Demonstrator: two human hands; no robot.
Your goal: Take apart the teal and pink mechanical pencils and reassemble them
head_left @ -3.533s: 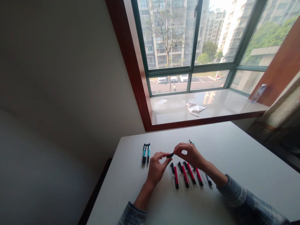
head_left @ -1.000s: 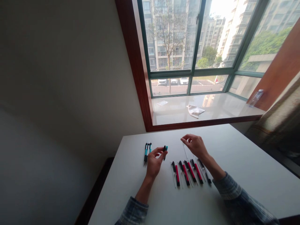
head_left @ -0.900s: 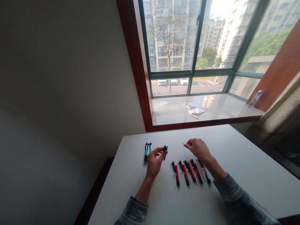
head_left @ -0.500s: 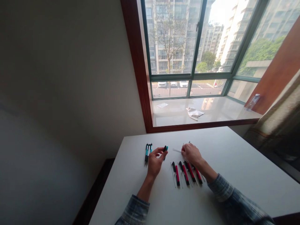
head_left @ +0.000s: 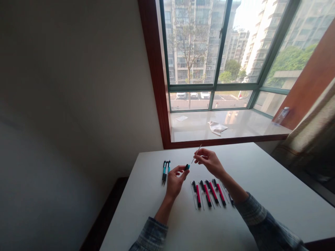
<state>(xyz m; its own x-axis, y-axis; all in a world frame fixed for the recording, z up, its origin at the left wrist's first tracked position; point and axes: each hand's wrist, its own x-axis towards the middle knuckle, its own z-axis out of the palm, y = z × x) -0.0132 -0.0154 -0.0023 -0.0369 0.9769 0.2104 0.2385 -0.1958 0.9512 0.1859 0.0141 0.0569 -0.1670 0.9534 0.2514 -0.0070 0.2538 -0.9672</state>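
Observation:
My left hand (head_left: 175, 182) is closed round a black-and-teal pen barrel (head_left: 187, 167), its teal end pointing up and to the right. Between the fingertips of my right hand (head_left: 209, 162) is a thin pale pen refill (head_left: 197, 153), tilted, with its lower tip just above the barrel and apart from it. On the table below my right hand lie several red-and-black pen barrels (head_left: 206, 196), with black pen parts and thin refills beside them. Left of my left hand, 3 teal, white and black pens (head_left: 165, 170) lie side by side.
The white table (head_left: 146, 209) meets a wall on its left and a window sill (head_left: 191, 130) at the back. A crumpled white cloth or tissue (head_left: 217, 128) and a clear bottle (head_left: 282, 115) are on the sill. A curtain (head_left: 309, 122) hangs at the right.
My right hand has lifted a refill off the table and moved it left, up to the barrel. My left hand has shifted slightly, still holding the barrel.

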